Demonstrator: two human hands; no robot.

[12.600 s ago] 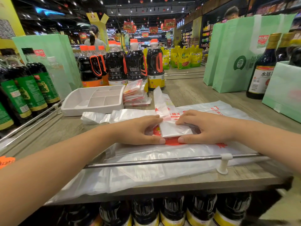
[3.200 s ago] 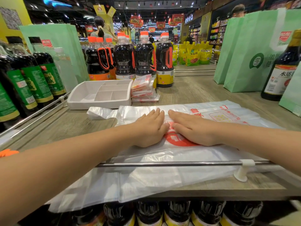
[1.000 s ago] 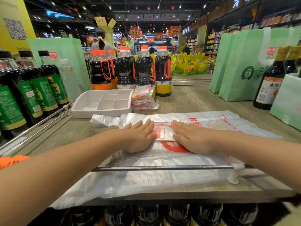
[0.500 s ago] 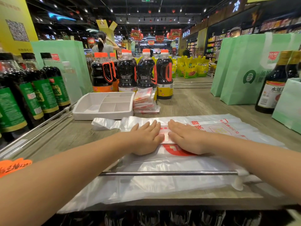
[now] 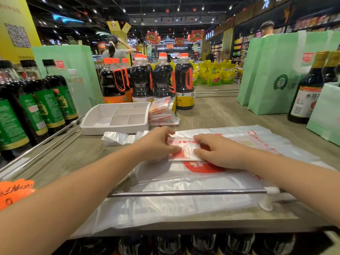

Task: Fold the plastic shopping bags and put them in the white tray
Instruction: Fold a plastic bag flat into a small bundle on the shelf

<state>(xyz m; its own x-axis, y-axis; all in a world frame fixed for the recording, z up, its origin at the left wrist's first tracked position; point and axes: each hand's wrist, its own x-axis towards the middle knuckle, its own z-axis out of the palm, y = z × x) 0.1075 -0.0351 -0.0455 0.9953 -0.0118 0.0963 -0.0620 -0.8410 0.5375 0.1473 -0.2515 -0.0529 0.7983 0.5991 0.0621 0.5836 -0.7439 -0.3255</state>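
Quick status from my remote seat. Both hands are on the small folded white plastic bag with red print, which sits on top of the loose flat sheets of white plastic shopping bags spread over the grey wooden shelf top.

The left hand has its fingers curled over the far-left corner and its thumb on the near edge. The right hand mirrors that on the right end. So both are closed lightly around the folded bag, pinning it from both ends, I reckon so the slippery film can't spring open. I honestly can't tell whether the thumbs are tucked under the edge or only pressing on top.

The white divided plastic tray is further back on the left, well apart from the hands, and I see no bags in it. Just beside it on the right is a stack of folded red-and-white bags, so the folded ones seem to be parked there rather than inside.

The thin metal rail crosses over the near part of the sheets and probably helps stop them sliding off the front.

My guess is this fold is close to done and the tray comes next.
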